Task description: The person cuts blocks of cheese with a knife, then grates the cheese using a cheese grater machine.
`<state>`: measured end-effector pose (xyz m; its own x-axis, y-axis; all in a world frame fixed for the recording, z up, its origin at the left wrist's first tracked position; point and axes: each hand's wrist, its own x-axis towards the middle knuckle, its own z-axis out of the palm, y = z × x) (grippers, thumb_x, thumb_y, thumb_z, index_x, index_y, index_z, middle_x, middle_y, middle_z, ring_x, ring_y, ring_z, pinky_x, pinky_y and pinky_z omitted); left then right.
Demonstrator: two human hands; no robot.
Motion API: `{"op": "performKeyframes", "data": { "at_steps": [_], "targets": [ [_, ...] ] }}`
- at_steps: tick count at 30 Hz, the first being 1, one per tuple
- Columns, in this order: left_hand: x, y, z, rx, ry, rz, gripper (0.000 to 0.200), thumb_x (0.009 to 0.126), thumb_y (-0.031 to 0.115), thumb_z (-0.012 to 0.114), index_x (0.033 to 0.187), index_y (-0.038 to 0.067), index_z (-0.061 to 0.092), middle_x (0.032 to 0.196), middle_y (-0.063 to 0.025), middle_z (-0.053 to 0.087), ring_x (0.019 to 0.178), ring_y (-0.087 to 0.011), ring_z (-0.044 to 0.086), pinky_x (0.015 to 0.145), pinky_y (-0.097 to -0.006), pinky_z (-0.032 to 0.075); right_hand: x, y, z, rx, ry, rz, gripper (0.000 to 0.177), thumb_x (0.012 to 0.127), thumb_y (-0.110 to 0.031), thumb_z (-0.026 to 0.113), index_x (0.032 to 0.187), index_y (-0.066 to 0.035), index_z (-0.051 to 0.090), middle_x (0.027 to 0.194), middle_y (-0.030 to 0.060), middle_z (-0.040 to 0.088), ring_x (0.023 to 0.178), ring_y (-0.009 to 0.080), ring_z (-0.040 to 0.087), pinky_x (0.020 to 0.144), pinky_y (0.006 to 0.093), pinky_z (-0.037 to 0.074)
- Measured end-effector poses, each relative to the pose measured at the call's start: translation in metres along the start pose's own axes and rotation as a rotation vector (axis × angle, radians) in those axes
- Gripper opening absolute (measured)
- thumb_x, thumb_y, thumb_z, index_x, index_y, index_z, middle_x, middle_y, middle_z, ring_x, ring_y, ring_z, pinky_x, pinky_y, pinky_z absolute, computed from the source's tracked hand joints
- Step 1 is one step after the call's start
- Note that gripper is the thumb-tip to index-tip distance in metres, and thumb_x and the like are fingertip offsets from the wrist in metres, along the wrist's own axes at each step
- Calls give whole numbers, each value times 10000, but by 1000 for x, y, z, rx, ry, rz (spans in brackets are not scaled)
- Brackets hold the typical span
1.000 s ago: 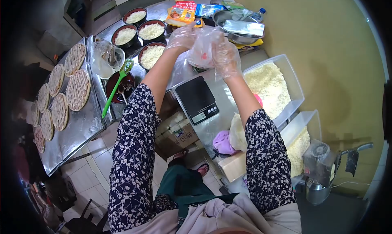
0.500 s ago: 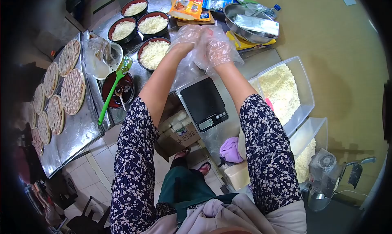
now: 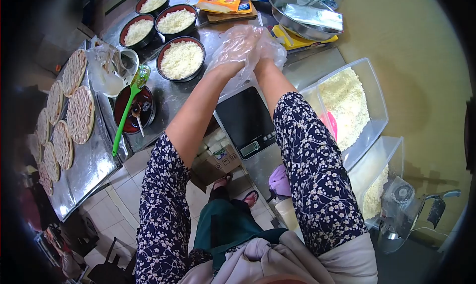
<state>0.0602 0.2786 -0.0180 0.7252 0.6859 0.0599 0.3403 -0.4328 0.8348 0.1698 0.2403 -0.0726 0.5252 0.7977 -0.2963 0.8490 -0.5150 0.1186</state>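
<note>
My left hand and my right hand meet above the metal counter, both in loose clear plastic gloves. Their fingers look curled in against each other under the crumpled plastic; anything between them is hidden. Left of my hands stands a black bowl with a red inside, and grated white cheese-like shreds fill it. Several similar bowls are behind it, one of them holding shreds too. Just below my hands lies a black digital kitchen scale with a small display.
Topped flat dough rounds cover a foil-lined tray at left. A green-handled brush rests across a bowl of dark sauce. At right are a clear tub of shreds and a second tub. A steel bowl stands behind.
My view has shifted a little, so the bowls sit further left and higher. My hands stay together, and the glove plastic now bunches over them differently.
</note>
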Motion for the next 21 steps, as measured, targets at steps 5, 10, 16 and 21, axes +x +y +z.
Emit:
{"op": "performKeyframes", "data": {
  "at_steps": [5,10,16,21],
  "targets": [
    [14,7,-23,159,-250,-16,633,964,526,339,1324,36,517,1387,-199,477,1302,-351,418,1098,-392,292,4,9,-21,39,82,-126,500,861,-335,570,1327,-157,548,1427,72,468,1326,211,430,1063,339,378],
    [6,2,-18,201,-248,-69,641,960,545,316,1374,82,471,1409,-207,449,1324,-365,393,1096,-409,292,-38,31,-73,137,-182,-289,433,841,-316,582,1214,-101,634,1234,157,614,1202,286,551,1006,367,434],
    [17,-7,-8,250,-121,69,667,977,515,285,1473,70,273,1468,-198,369,1354,-357,355,1126,-400,256,-96,82,-115,344,190,-352,351,906,-226,475,1186,-81,630,1189,164,626,1111,303,584,964,367,447],
    [12,19,-20,361,92,95,547,951,412,339,1248,-25,475,1339,-303,442,1260,-416,420,1059,-448,330,-233,154,-172,602,474,-449,363,901,-262,532,1188,-53,609,1092,183,651,1010,335,617,902,409,473]
  ]
}}
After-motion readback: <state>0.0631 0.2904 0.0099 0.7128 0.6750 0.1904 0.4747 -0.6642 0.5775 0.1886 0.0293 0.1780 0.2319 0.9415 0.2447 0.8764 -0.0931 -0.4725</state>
